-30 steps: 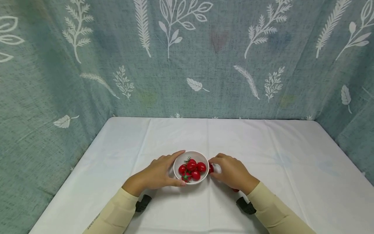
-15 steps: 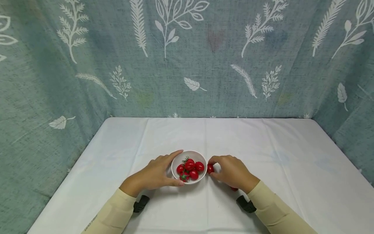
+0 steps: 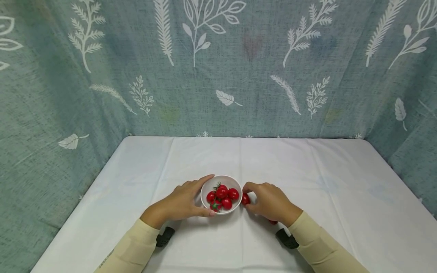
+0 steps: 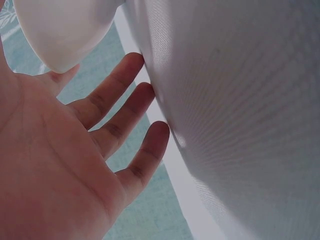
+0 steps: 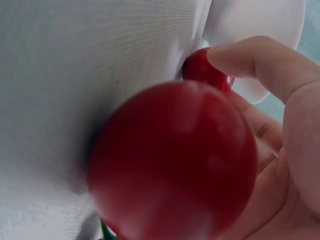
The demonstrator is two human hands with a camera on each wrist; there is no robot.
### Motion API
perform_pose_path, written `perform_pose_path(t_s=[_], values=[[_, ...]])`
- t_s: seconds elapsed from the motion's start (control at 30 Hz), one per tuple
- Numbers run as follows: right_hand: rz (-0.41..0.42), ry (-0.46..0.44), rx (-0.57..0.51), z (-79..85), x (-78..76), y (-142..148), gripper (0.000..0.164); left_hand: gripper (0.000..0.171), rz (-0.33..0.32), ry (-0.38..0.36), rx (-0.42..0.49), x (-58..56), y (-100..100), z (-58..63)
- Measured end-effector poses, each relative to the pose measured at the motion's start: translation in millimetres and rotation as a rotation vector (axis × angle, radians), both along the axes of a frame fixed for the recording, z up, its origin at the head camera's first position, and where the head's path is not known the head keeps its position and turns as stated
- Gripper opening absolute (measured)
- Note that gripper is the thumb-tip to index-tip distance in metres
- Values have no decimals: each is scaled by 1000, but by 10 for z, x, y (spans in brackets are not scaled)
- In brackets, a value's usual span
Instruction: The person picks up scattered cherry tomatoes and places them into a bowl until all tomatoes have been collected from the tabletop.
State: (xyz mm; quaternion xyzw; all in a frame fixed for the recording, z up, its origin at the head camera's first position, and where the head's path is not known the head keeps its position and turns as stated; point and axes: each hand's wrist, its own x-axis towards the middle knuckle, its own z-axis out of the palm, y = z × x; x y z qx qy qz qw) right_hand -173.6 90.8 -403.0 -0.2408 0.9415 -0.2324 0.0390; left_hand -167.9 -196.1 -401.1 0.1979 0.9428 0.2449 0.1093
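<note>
A white bowl (image 3: pixel 204 202) holding several red cherry tomatoes (image 3: pixel 222 193), some with green stems, stands mid-table. My left hand (image 3: pixel 181 203) holds its left side between thumb and index finger. In the left wrist view, the bowl's outer wall (image 4: pixel 65 30) shows above that hand's spread lower fingers (image 4: pixel 142 145). Close by the bowl's right side, my right hand (image 3: pixel 271 203) pinches a cherry tomato (image 3: pixel 245 199) low at the cloth. The right wrist view shows the thumb (image 5: pixel 240 57) against this tomato (image 5: pixel 202 67).
Another red cherry tomato (image 3: pixel 272 222) lies mostly hidden under the right wrist; it looms large (image 5: pixel 172 160) in the right wrist view. A white cloth (image 3: pixel 191 159) covers the table. Green-blue leaf-patterned curtains (image 3: pixel 218 76) stand behind and at the sides.
My right hand and the tomato at its fingertips have shifted slightly nearer me, and more of that tomato shows. The left hand stays on the bowl. The head view has shifted a little.
</note>
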Motion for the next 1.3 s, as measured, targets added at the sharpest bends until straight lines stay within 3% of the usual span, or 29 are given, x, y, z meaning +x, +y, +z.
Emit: perform_pose_path(t_s=[0.37, 0.7, 1.13, 1.3], values=[[-17, 2, -11, 4, 8, 9, 27, 107, 5, -5, -1, -2, -3, -18], [-42, 42, -21, 120, -10, 79, 26, 108, -4, 0, 7, 2, 1, 1], [-9, 194, -86, 270, 36, 144, 30, 108, 4, 5, 9, 19, 3, 4], [-6, 215, -120, 324, 75, 131, 32, 109, 3, -1, 17, 9, -2, 4]])
